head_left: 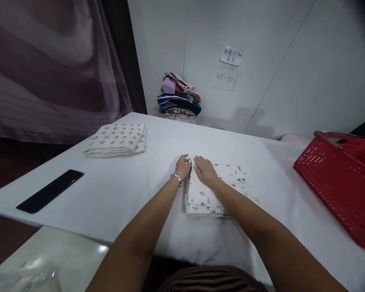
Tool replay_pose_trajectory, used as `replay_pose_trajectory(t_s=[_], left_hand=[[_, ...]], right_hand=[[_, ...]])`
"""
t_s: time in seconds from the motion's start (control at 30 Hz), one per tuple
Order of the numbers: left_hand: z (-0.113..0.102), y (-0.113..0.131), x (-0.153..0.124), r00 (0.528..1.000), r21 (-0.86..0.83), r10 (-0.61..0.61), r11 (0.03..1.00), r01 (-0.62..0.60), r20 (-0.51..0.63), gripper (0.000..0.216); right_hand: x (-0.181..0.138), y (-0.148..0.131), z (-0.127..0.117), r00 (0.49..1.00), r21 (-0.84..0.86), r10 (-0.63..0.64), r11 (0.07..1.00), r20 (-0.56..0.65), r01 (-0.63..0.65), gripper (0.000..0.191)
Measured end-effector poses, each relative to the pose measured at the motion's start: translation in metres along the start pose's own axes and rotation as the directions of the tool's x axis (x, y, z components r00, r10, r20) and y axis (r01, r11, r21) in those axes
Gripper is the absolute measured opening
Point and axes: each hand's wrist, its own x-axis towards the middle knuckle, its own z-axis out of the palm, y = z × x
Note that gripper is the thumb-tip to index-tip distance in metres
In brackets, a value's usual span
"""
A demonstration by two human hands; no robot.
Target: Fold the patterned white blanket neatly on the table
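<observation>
A folded white cloth [205, 196] with a small scattered print lies on the white table in front of me, its layers stacked at the near edge. My left hand [183, 167], with a bracelet at the wrist, is at the far left corner of the cloth, fingers curled around its edge. Flat on top, close beside that corner, rests my right hand [206, 171], its fingers stretched out. The right forearm crosses over part of the cloth and hides some of it.
Another folded cloth [117, 140] with a grey print lies at the table's back left. Nearer is a flat black object [50, 191]. A red basket [337, 190] stands at the right. Folded fabrics [179, 95] are piled by the wall, near paper notes [226, 77].
</observation>
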Motion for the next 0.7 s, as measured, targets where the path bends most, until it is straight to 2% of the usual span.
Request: replay_pose_trajectory(t_s=[0.13,0.27,0.5,0.7], left_hand=[[-0.002,-0.004,0.006,0.998,-0.012,-0.057,0.998,0.057,-0.035,0.052],[-0.007,-0.007,0.008,0.995,-0.043,-0.090,0.995,0.088,-0.040,0.043],[-0.013,-0.015,0.004,0.995,-0.076,-0.100,0.992,0.100,-0.002,0.030],[-0.016,-0.016,-0.003,0.994,-0.070,-0.107,0.992,0.108,0.020,0.029]], right_hand=[[0.001,-0.008,-0.001,0.992,-0.059,0.028,0.998,0.122,-0.020,0.045],[-0.002,-0.020,-0.005,0.984,-0.085,0.064,0.995,0.166,-0.050,0.046],[-0.036,-0.043,-0.017,0.952,0.030,-0.027,0.999,0.306,0.019,0.048],[-0.066,-0.055,-0.031,0.929,0.098,-0.079,0.994,0.361,0.046,0.048]])
